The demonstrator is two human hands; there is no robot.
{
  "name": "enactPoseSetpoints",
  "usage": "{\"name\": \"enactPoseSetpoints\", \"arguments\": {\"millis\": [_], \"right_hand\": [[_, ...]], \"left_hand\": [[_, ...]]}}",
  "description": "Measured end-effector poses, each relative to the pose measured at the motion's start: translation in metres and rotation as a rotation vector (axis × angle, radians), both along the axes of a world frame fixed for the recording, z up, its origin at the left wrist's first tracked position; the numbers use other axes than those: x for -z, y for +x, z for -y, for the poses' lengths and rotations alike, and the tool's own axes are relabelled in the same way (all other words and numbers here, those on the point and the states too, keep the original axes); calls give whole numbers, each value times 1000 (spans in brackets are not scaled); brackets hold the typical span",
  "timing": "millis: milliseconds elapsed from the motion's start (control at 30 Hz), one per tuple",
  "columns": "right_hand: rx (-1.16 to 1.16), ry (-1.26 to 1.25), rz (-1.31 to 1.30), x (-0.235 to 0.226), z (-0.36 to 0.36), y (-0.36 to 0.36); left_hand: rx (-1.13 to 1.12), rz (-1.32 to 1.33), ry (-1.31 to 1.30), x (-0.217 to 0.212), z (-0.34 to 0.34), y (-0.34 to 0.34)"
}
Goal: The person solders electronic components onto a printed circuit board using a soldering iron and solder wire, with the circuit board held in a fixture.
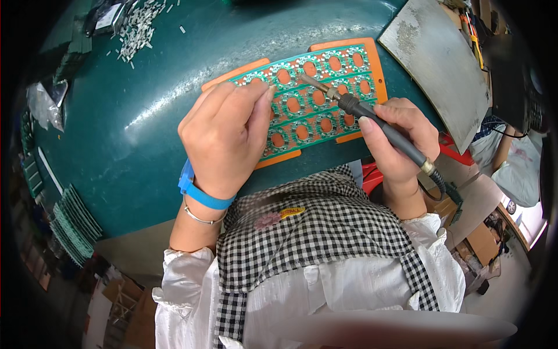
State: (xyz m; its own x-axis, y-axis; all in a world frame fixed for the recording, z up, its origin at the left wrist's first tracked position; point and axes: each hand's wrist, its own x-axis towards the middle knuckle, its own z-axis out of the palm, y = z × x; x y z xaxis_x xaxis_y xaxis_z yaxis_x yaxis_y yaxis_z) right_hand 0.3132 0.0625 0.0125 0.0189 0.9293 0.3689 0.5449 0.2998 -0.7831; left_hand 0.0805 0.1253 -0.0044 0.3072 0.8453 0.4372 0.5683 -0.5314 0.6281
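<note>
Left hand (224, 136) in my view: palm down, fingers curled loosely, fingertips pressed on green panel of round circuit boards (314, 96); wrist wears blue band (200, 192). Right hand (398, 136) clenched around dark-handled soldering iron (372, 116), metal tip touching panel near middle. I see dark green rounded worktable (145, 116) beneath all. Panel lies on orange backing tray (378, 64), top centre of table. Grey metal plate (436, 64) right of tray. Stacked green boards (72, 224) at table's left edge. Pile of small silver parts (139, 26) upper left.
</note>
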Motion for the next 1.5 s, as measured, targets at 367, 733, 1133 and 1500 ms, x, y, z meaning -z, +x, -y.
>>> {"name": "enactPoseSetpoints", "arguments": {"millis": [367, 733, 1133, 1500], "right_hand": [[-42, 46, -1, 8, -9, -3], [-69, 22, -27, 7, -11, 1], [-109, -14, 21, -2, -16, 2], [-152, 23, 87, -8, -16, -4]], "left_hand": [[20, -35, -31, 17, -4, 7], [17, -23, -25, 20, -4, 10], [36, -15, -15, 22, -5, 8], [55, -29, -46, 16, -2, 3]]}}
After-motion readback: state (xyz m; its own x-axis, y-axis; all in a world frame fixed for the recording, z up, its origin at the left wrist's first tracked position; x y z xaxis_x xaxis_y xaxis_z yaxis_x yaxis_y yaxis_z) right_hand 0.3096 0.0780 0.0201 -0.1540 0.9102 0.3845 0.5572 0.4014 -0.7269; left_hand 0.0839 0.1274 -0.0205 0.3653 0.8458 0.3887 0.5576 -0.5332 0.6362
